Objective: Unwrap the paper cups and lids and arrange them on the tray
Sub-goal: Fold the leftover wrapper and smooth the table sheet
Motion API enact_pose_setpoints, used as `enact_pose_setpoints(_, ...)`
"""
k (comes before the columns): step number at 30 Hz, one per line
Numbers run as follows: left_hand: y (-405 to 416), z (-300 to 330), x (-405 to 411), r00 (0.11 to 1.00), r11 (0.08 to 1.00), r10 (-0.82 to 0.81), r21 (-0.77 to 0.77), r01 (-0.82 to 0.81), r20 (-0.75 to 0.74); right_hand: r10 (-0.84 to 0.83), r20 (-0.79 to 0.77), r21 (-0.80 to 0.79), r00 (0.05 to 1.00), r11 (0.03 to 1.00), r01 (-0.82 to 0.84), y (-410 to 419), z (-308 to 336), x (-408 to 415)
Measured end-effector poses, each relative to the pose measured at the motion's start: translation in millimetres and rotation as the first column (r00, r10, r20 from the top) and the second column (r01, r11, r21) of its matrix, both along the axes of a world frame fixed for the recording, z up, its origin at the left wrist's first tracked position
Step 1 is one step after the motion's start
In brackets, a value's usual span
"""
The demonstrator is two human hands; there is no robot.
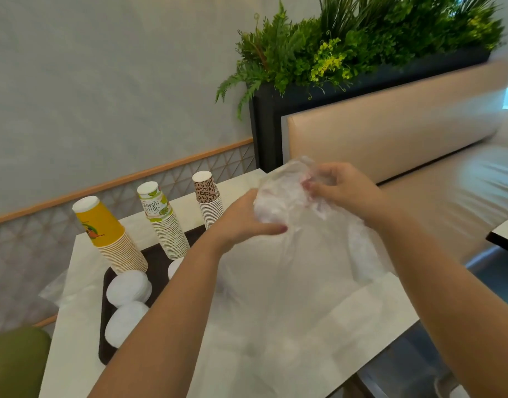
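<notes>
Dark tray (pixel 103 334) on the tabletop (pixel 74 326), as landmark. On it, from the left: yellow cup stack (pixel 109 234), two white lid stacks (pixel 129 287), lime-print cup stack (pixel 163 222). Just beyond its far right corner: leopard-print cup stack (pixel 208 198). Right of the tray, raised: left hand (pixel 247 219), grip curled around a clear plastic bag (pixel 290 202) holding white lids; right hand (pixel 341 191) pinches the bag's top.

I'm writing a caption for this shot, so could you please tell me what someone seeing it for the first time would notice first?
First, the two hands: the left hand and right hand hold up a clear plastic bag of white lids above the middle of the table. Next, three upside-down cup stacks at the far left: yellow cups, lime-print cups and leopard-print cups. White lid stacks lie on the dark tray in front of them.
</notes>
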State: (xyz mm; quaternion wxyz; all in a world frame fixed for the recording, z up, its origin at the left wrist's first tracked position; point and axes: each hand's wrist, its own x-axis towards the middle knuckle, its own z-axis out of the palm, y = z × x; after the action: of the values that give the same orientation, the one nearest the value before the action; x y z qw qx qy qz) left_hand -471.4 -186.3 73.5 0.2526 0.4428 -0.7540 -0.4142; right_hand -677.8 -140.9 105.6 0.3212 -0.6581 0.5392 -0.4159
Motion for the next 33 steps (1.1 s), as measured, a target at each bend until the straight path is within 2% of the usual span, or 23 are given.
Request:
enact_pose_setpoints(4, 5, -23, 13, 0.993, 0.998, -0.015, 0.066, 0.007, 0.120, -0.097, 0.043, 0.001, 0.994, 0.995, 0.097, -4, -10, -25)
enact_pose_setpoints(7, 8, -39, 31, 0.999, 0.978, 0.011, 0.207, -0.021, 0.050, -0.136, 0.053, -0.005, 0.989, 0.991, 0.137, -8, -24, -46)
enact_pose_setpoints(10, 9, -53, 43, 0.990, 0.943, 0.138, 0.306, -0.128, -0.014, -0.157, 0.041, 0.034, 0.987, 0.987, 0.155, -14, -48, -67)
enact_pose_setpoints(14, 14, -78, 49, 0.976, 0.941, 0.217, 0.270, -0.204, -0.017, -0.120, 0.110, 0.159, 0.987, 0.982, 0.102, -22, -89, -82)
enact_pose_setpoints(17, 14, -102, 52, 0.963, 0.919, 0.267, 0.295, -0.263, 0.027, -0.174, 0.141, 0.281, 0.975, 0.951, 0.129, -32, -129, -92)
enact_pose_setpoints(19, 13, -118, 54, 0.957, 0.899, 0.273, 0.330, -0.289, 0.094, -0.149, 0.119, 0.274, 0.982, 0.955, 0.111, -40, -155, -98)
enact_pose_setpoints(24, 10, -163, 59, 0.898, 0.901, 0.299, 0.216, -0.377, 0.324, -0.117, -0.029, 0.240, 0.993, 0.963, 0.121, -53, -201, -101)
enact_pose_setpoints(28, 13, -193, 52, 0.817, 0.853, 0.451, 0.095, -0.513, 0.359, -0.145, -0.088, 0.267, 0.985, 0.950, 0.164, -63, -232, -102)
enact_pose_setpoints(32, 18, -208, 40, 0.750, 0.812, 0.551, -0.029, -0.582, 0.366, -0.202, -0.160, 0.233, 0.966, 0.944, 0.236, -66, -254, -105)
enact_pose_setpoints(33, 21, -211, 36, 0.710, 0.789, 0.592, -0.099, -0.606, 0.382, -0.216, -0.168, 0.232, 0.962, 0.940, 0.252, -67, -260, -106)
